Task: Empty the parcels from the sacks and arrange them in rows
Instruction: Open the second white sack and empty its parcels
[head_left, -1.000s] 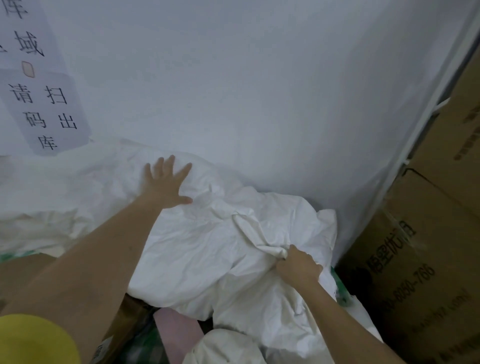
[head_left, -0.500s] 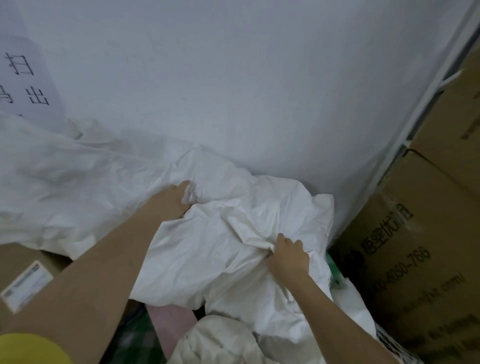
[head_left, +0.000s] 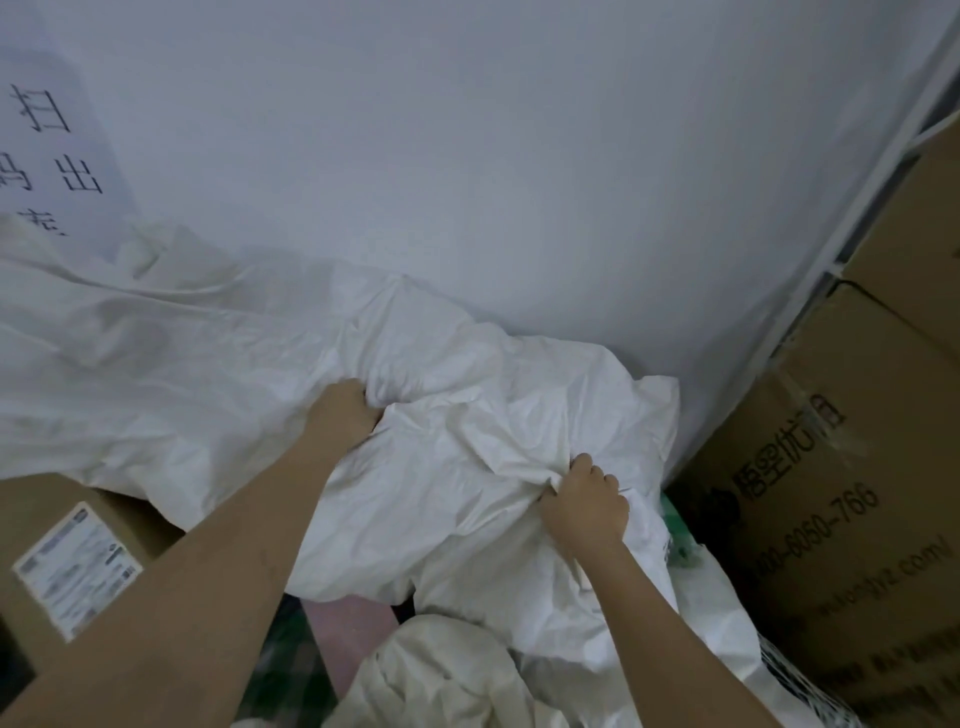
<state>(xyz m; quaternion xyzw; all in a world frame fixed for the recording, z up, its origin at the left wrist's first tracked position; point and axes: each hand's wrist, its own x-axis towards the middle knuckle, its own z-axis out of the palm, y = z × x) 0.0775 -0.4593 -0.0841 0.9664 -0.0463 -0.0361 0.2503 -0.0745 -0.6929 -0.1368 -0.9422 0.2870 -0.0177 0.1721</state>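
While both hands clench bunched cloth, the left hand (head_left: 345, 415) at 10 o'clock and the right hand (head_left: 584, 501) at 4, the white sack (head_left: 467, 467) lies crumpled against the wall (head_left: 467, 156). Best to lift it evenly with all fingers tight, since woven fabric likely slips.

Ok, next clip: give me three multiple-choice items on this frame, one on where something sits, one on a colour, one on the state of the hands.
1. Where is the printed cardboard box?
A. Right of the white sack
B. On top of the sack
C. In the left hand

2. What colour is the sack being handled?
A. Blue
B. White
C. Black

3. What are the hands doing?
A. Both lie flat and open
B. Only the right hand grips
C. Both grip the sack

Key: 1 A, the box with printed characters and digits stands at the right edge, beside the sack. 2 B, the crumpled fabric is white. 3 C, the left hand and right hand each have fingers curled into bunched folds of the sack.
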